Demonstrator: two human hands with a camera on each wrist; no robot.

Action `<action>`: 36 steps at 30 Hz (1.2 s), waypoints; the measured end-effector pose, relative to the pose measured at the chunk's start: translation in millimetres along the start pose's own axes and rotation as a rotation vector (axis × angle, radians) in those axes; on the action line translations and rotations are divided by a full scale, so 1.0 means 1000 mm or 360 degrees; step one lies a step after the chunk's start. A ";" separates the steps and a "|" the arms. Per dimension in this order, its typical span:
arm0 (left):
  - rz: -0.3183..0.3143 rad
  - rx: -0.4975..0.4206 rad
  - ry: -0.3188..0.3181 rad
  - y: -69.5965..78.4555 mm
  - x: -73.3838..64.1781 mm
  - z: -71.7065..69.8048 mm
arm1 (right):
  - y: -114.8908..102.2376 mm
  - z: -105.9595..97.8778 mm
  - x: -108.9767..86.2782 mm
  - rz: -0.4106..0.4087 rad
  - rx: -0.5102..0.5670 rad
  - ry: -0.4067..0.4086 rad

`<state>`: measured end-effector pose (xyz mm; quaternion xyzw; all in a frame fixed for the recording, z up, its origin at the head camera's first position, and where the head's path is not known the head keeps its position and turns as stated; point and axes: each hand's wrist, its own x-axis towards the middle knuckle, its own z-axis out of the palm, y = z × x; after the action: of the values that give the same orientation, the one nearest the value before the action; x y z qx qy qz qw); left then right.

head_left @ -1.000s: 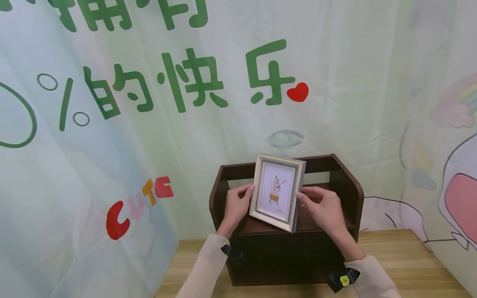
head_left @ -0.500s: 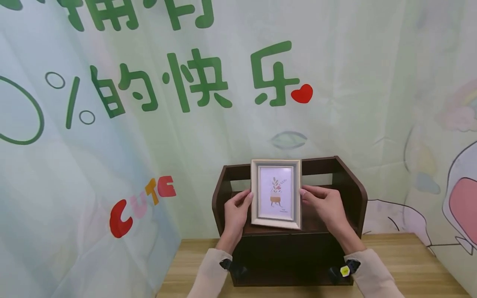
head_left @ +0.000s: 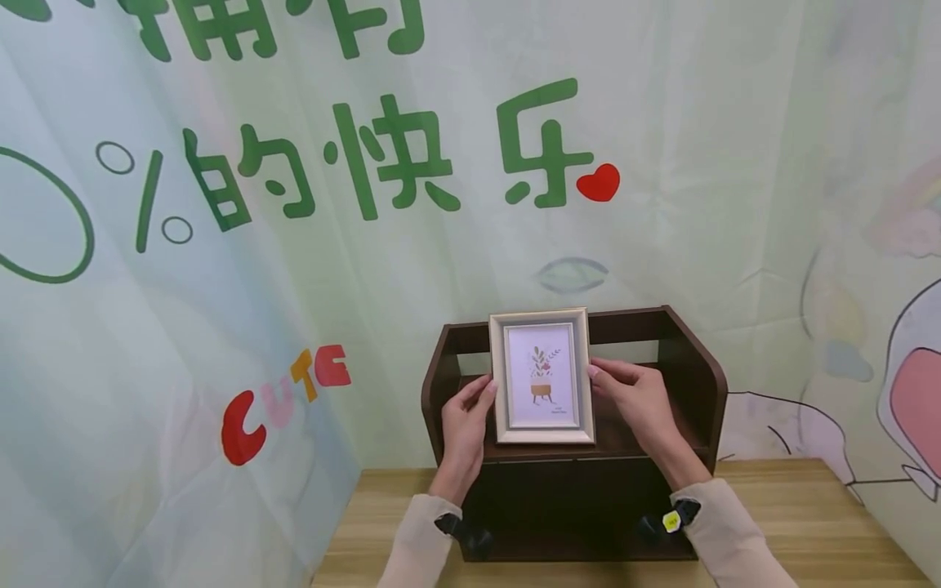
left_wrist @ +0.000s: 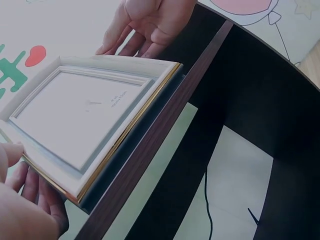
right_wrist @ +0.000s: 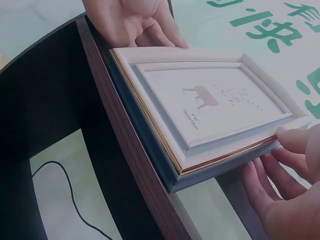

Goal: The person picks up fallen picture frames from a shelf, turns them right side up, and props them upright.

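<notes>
A picture frame point(head_left: 541, 376) with a pale border and a printed potted plant stands nearly upright over the upper board of a dark brown shelf point(head_left: 694, 384). My left hand point(head_left: 465, 425) pinches its left edge between thumb and fingers. On the opposite edge, my right hand point(head_left: 638, 400) holds it the same way. In the left wrist view the picture frame point(left_wrist: 95, 110) has its bottom edge right at the shelf's front edge point(left_wrist: 165, 130). The right wrist view shows the right thumb on the front of the picture frame point(right_wrist: 210, 110) and the fingers behind it.
The shelf has raised side panels and a back rail point(head_left: 625, 328), with a dark lower compartment point(head_left: 573, 506). It stands on a wooden tabletop point(head_left: 794, 523). A printed curtain point(head_left: 412, 269) hangs close behind. A thin black cable point(right_wrist: 70, 190) shows through the shelf's back opening.
The picture frame has turned from tilted and angled to upright and facing me, then shifted slightly left. Both hands have kept their hold on its sides.
</notes>
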<state>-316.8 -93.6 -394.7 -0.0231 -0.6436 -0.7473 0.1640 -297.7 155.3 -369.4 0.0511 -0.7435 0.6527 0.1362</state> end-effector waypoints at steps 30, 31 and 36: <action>0.1179 0.1270 -0.0242 0.077 -0.039 -0.056 | -0.051 -0.067 -0.051 -0.0587 -0.0822 0.0271; 0.1268 0.1364 -0.0243 0.079 -0.038 -0.062 | -0.051 -0.072 -0.053 -0.0599 -0.0863 0.0261; 0.1624 0.1765 -0.0156 0.085 -0.028 -0.091 | -0.045 -0.100 -0.058 -0.0652 -0.1036 0.0210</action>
<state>-250.7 -185.8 -336.0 -0.2656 -0.8414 -0.1434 0.4483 -217.0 241.7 -330.8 0.1105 -0.8757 0.3437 0.3205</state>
